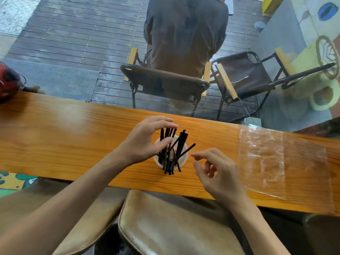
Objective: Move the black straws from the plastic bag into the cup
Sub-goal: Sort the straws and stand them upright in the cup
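— Where are the straws?

— The thin black straws (172, 150) stand in the white cup (184, 159), a stiff bundle fanning out above its round rim, one leaning far to my right. The cup sits on the glossy orange wood worktop (73, 135), grain running along it.

— And your hands?

— My left hand (145, 142) curves over the bundle: the fingers arch across the straw tops, the thumb lies against the straws near the rim. I cannot tell whether it truly grips them. My right hand (219, 173) hovers just beside the cup, fingers loosely bent, holding nothing, apart from the leaning straw's tip.

— The bag?

— The clear plastic bag (276, 162) lies flat and crinkled on the worktop, well to my right, shiny with creases; I see no straws in it.

— Anything nearer you?

— A tan cushioned seat (174, 227), smooth and worn, below the worktop's edge.
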